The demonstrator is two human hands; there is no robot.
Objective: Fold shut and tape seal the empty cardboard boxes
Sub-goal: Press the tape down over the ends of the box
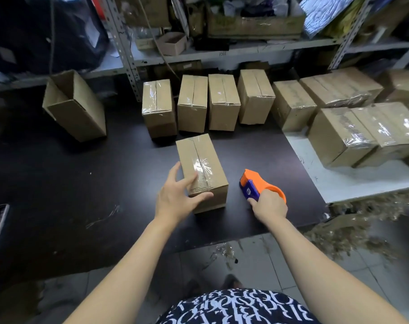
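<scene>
L hand (175,197) splayed on taped box (201,170) | R hand (270,205) gripping tape dispenser (257,185)

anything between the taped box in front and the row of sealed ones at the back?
Nothing visible. The box sits on the dark table under the left hand, with only bare tabletop up to the row of boxes. The tape dispenser, in the right hand, lies off to the side.
</scene>
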